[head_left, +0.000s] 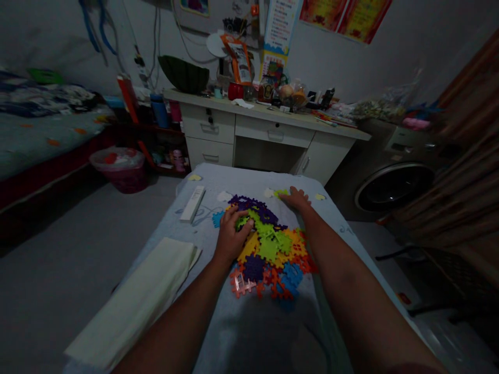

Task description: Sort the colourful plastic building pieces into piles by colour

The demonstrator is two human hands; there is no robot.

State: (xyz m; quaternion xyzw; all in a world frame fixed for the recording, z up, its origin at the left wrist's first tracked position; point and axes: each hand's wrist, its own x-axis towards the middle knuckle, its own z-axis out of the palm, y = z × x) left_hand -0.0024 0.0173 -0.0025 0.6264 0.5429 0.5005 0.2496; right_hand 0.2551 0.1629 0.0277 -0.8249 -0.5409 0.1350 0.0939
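Observation:
Toothed plastic building pieces lie in a loose heap on a cloth-covered table (pixel 218 317). Purple pieces (pixel 263 210) are at the back, yellow-green ones (pixel 271 244) in the middle, with yellow (pixel 249 248), blue (pixel 291 278) and red-orange pieces around them. My left hand (pixel 231 236) is at the heap's left side, fingers and thumb curved around a green building piece (pixel 242 222). Beyond the heap at the right, my right hand (pixel 298 200) lies low with its fingers apart. Its thumb is at another green building piece (pixel 279 194); whether it presses on it I cannot tell.
A white box-like strip (pixel 193 204) and a folded pale cloth (pixel 144 296) lie along the table's left side. Behind stands a white desk (pixel 210 124) crowded with jars and bags. A washing machine (pixel 390 171) is at right, a pink bin (pixel 120 171) and a bed at left.

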